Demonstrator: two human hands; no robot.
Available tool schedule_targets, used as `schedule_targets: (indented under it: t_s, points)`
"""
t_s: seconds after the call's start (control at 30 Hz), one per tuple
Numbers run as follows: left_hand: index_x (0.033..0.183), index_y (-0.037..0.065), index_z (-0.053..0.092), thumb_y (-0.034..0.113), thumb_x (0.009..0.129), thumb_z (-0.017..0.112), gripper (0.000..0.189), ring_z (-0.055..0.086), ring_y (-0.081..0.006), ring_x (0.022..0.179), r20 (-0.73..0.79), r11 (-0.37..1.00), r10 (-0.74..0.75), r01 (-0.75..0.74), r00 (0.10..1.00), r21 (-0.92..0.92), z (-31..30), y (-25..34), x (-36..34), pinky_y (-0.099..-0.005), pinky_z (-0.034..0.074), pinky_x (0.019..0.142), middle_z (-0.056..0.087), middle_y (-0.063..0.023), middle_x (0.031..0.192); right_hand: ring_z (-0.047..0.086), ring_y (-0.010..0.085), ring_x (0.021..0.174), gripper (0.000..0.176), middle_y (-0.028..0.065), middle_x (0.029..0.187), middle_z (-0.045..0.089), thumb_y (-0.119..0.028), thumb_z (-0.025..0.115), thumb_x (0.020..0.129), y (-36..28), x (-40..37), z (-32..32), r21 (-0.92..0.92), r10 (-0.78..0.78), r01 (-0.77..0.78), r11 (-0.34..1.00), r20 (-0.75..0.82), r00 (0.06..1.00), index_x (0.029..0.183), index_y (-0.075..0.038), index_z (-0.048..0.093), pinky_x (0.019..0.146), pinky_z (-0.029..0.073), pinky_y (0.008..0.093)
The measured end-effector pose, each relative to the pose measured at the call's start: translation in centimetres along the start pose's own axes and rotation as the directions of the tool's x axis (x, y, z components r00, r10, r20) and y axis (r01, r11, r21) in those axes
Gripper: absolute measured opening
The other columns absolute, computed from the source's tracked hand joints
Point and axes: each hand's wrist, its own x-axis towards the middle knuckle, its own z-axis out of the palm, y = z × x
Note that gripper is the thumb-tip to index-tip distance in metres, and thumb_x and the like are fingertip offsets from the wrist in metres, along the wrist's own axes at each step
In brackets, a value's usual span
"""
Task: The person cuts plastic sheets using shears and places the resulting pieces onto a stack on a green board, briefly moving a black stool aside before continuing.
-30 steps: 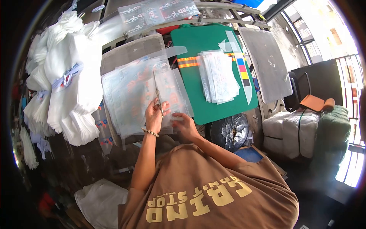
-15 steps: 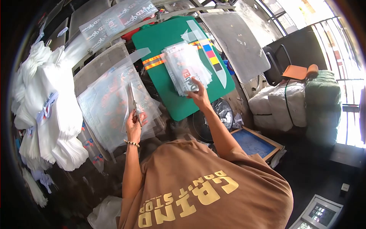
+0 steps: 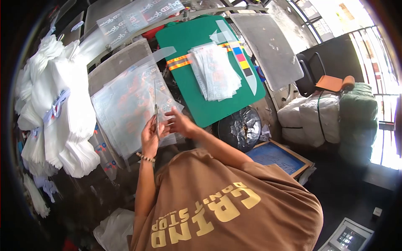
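My left hand (image 3: 151, 134) is closed around a pair of scissors (image 3: 156, 109), whose long blades point away from me over a pile of printed clear plastic sheets (image 3: 121, 108). Close beside it is my right hand (image 3: 181, 123), its fingers spread near the scissors' handles; whether they touch the handles is hard to tell. On the green board (image 3: 213, 113), crossed by an orange reflective strap (image 3: 179, 62), lies a stack of printed plastic pieces (image 3: 215, 73). A clear strip with coloured squares (image 3: 243, 62) lies to the right of that stack.
White plastic bags (image 3: 69, 108) hang at the left. Grey platens (image 3: 268, 50) stand beyond the green board. A black round bin (image 3: 239, 129) and a blue framed screen (image 3: 276, 157) are at the right, with wrapped bales (image 3: 312, 119) farther out.
My right hand has let go of the stack on the green board and moved left, next to the scissors in my left hand. The view has shifted slightly.
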Motion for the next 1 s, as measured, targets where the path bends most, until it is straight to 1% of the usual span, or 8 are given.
schedule_targets:
  t_s: [0.1,0.17,0.2,0.27,0.33,0.4,0.53,1.0]
  points:
    - [0.143,0.0,0.042,0.019,0.095,0.065,0.056,0.069,-0.0178,0.086,0.154,0.988,0.031,-0.007,0.988,-0.152,-1.2,1.6,-3.8,-0.0303,0.059,0.076,0.068,-0.0178,0.11,0.05,0.0429,0.125,0.086,0.031,0.142,0.041,-0.067,0.046,0.093,-0.3,-0.8,4.2,-0.037,0.042,-0.045,0.998,-0.089,0.995,0.153,-0.01,0.021,0.094,0.051,0.0509]
    - [0.144,0.0,0.04,0.013,0.094,0.066,0.058,0.068,-0.0179,0.086,0.168,0.984,-0.006,0.036,0.986,-0.174,-1.6,3.7,-7.6,-0.0304,0.057,0.081,0.068,-0.0174,0.108,0.048,0.0437,0.126,0.09,0.0309,0.143,0.039,-0.066,0.06,0.087,-0.3,-1.7,7.0,-0.337,-0.147,0.055,0.94,-0.254,0.956,0.154,-0.018,0.022,0.082,0.057,0.0478]
    - [0.144,0.0,0.04,0.013,0.094,0.066,0.058,0.068,-0.0179,0.086,0.132,0.984,-0.011,0.034,0.991,-0.173,-2.2,3.4,-9.0,-0.0304,0.057,0.081,0.068,-0.0174,0.108,0.059,0.0375,0.113,0.094,0.0277,0.141,0.038,-0.053,0.074,0.084,0.8,-0.4,5.8,-0.333,-0.148,0.075,0.94,-0.198,0.969,0.154,-0.022,0.02,0.067,0.058,0.0388]
    - [0.147,0.002,0.036,0.012,0.091,0.068,0.065,0.067,-0.0187,0.093,0.068,0.994,-0.001,0.008,0.998,-0.108,-3.9,2.6,-12.0,-0.0329,0.055,0.087,0.066,-0.0176,0.11,0.066,0.0231,0.088,0.084,0.0237,0.128,0.05,-0.03,0.079,0.082,1.7,0.3,5.8,-0.602,-0.308,0.172,0.78,-0.13,0.942,0.151,-0.019,0.033,0.058,0.053,0.0308]
    - [0.15,0.003,0.031,0.012,0.089,0.07,0.073,0.064,-0.0197,0.101,0.017,0.999,0.043,-0.043,0.999,-0.018,-6.0,0.2,-14.2,-0.0338,0.052,0.093,0.065,-0.0171,0.113,0.06,0.0123,0.068,0.068,0.0162,0.112,0.06,-0.011,0.074,0.079,2.1,2.6,3.7,-0.737,-0.233,0.169,0.655,0.015,0.972,0.143,-0.014,0.05,0.056,0.049,0.0279]
    - [0.15,0.002,0.03,0.012,0.088,0.071,0.075,0.063,-0.0207,0.104,-0.054,0.998,0.014,-0.011,0.998,0.065,-6.9,-0.9,-16.7,-0.0324,0.05,0.094,0.064,-0.0159,0.115,0.061,0.0127,0.079,0.055,0.0106,0.11,0.064,0.003,0.068,0.079,1.9,2.6,4.4,-0.518,-0.29,0.276,0.81,0.055,0.955,0.133,-0.001,0.057,0.066,0.051,0.0271]
    - [0.15,-0.001,0.028,0.007,0.089,0.07,0.075,0.062,-0.0191,0.107,-0.145,0.967,-0.217,0.233,0.965,0.104,-7.5,-3.5,-19.7,-0.0306,0.049,0.095,0.063,-0.0162,0.121,0.066,0.0214,0.096,0.052,0.0132,0.118,0.061,0.009,0.072,0.079,0.4,2.1,6.7,-0.203,-0.177,0.144,0.969,-0.154,0.972,0.127,0.0,0.054,0.085,0.056,0.0361]
    - [0.146,-0.005,0.034,0.008,0.089,0.07,0.069,0.063,-0.0131,0.102,-0.209,0.93,-0.243,0.289,0.947,0.228,-4.1,-3.5,-18.6,-0.0274,0.051,0.089,0.067,-0.012,0.116,0.066,0.0203,0.092,0.05,0.0114,0.109,0.063,0.011,0.068,0.082,1.2,2.2,5.6,0.006,-0.39,0.4,0.916,-0.208,0.897,0.129,0.001,0.055,0.088,0.056,0.0346]
